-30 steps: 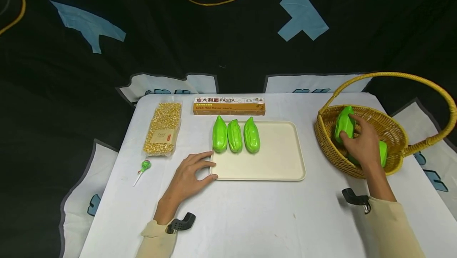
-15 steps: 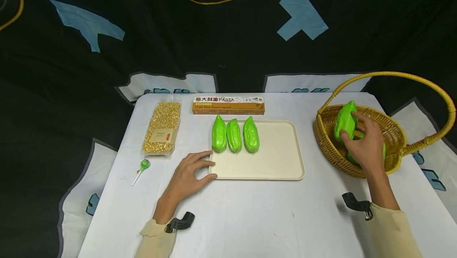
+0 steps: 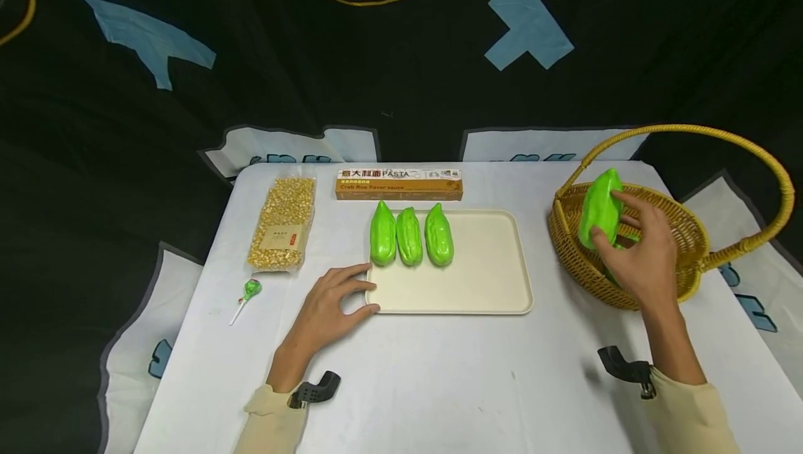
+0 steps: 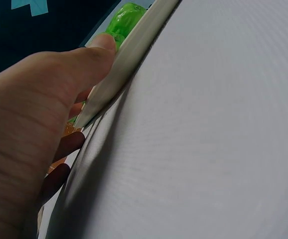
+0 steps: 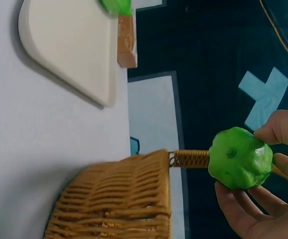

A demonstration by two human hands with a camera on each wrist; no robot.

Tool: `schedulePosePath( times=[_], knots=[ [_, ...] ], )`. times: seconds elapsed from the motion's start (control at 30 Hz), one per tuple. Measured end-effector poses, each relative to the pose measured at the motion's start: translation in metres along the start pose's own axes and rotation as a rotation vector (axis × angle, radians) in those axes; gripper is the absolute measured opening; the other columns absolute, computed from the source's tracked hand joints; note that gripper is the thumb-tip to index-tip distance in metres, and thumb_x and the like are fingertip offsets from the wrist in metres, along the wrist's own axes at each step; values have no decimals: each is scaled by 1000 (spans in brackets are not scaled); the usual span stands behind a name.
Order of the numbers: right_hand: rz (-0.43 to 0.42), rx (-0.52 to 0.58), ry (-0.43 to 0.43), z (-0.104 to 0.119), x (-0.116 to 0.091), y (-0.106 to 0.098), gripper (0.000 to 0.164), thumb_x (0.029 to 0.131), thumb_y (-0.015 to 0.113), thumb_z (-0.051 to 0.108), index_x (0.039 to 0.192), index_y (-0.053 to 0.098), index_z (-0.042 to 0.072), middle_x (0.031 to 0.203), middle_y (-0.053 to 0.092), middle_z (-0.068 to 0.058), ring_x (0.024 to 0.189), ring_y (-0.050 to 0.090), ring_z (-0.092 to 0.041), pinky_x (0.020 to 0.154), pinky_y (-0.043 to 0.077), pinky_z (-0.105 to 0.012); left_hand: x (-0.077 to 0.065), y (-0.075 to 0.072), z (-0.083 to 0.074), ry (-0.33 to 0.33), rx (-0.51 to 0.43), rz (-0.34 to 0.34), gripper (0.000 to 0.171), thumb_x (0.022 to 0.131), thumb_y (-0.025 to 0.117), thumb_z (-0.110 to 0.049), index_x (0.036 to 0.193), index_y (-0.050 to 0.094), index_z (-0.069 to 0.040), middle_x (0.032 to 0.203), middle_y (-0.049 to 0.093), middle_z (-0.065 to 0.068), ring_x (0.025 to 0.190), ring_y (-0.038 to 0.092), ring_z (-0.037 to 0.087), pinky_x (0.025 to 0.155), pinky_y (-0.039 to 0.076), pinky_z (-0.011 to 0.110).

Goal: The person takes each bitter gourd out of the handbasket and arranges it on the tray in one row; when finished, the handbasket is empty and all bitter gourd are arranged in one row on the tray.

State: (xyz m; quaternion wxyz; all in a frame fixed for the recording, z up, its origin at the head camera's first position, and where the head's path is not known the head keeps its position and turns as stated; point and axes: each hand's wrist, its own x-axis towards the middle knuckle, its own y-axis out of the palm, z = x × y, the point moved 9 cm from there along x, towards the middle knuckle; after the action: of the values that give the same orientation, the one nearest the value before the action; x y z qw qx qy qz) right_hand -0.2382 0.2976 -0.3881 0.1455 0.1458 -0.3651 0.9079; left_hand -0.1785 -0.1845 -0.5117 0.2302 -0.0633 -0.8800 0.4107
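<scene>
My right hand (image 3: 646,252) grips a glossy, ribbed green vegetable like a bitter melon (image 3: 600,210), raised over the wicker basket (image 3: 574,269) on the right. In the right wrist view its blunt end (image 5: 239,158) faces the camera, thumb on one side and fingers on the other. Part of another green one (image 3: 627,236) shows inside the basket, mostly hidden by the hand. Three similar bitter melons (image 3: 409,238) lie side by side on the left of the cream tray (image 3: 483,266). My left hand (image 3: 329,307) touches the tray's left edge and near corner with relaxed fingers.
A pasta box (image 3: 399,185) lies behind the tray. On the left are a bag of corn kernels (image 3: 284,224) and a green-wrapped lollipop (image 3: 251,289). The basket's tall handle (image 3: 709,130) arches above it. A dark cloth (image 3: 376,70) hangs behind the table.
The right hand has lifted the bitter melon upward from inside the basket, above its rim. The left hand stays at the tray's edge.
</scene>
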Motion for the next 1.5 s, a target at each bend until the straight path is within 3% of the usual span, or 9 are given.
schedulePosePath(
  times=[0.37, 0.6, 0.83, 1.37, 1.43, 1.5],
  knots=[
    [23, 49, -73, 25, -15, 12, 67, 88, 81, 4, 151, 60, 9, 135, 56, -24, 119, 63, -43, 78, 43, 3, -1, -1, 1, 10, -2, -14, 38, 84, 94, -33, 117, 82, -18, 150, 65, 1, 130, 62, 26, 108, 50, 52],
    [39, 91, -121, 33, -21, 22, 67, 85, 81, 1, 149, 61, 6, 137, 56, -26, 117, 62, -51, 79, 44, 2, 0, -1, 1, 25, 1, -22, 38, 84, 95, -32, 116, 82, -18, 149, 66, 3, 128, 62, 26, 106, 50, 52],
    [62, 123, -134, 39, -27, 33, 68, 85, 82, -3, 149, 60, 6, 134, 55, -26, 119, 64, -46, 79, 48, 0, 0, 0, 2, 15, 6, -12, 38, 84, 94, -33, 116, 82, -17, 150, 65, 2, 129, 62, 25, 107, 49, 50],
    [145, 152, -147, 47, -40, 68, 68, 88, 79, -4, 151, 56, 4, 136, 52, -29, 120, 64, -49, 80, 49, -1, 1, 1, 0, 6, -8, -4, 39, 85, 94, -36, 117, 82, -17, 150, 65, 1, 131, 61, 25, 111, 48, 51],
    [153, 145, -147, 48, -40, 72, 68, 88, 79, -4, 151, 56, 4, 136, 52, -29, 119, 65, -49, 80, 53, -6, 0, 1, 0, 8, -9, -3, 38, 85, 94, -36, 116, 82, -17, 150, 65, 1, 131, 61, 25, 111, 48, 51],
    [164, 140, -147, 48, -40, 77, 67, 89, 80, -3, 151, 56, 3, 136, 52, -29, 119, 65, -50, 80, 62, -19, 0, 1, 0, 8, -9, -3, 38, 85, 94, -36, 116, 82, -17, 150, 65, 1, 131, 61, 26, 110, 49, 51]
  ],
)
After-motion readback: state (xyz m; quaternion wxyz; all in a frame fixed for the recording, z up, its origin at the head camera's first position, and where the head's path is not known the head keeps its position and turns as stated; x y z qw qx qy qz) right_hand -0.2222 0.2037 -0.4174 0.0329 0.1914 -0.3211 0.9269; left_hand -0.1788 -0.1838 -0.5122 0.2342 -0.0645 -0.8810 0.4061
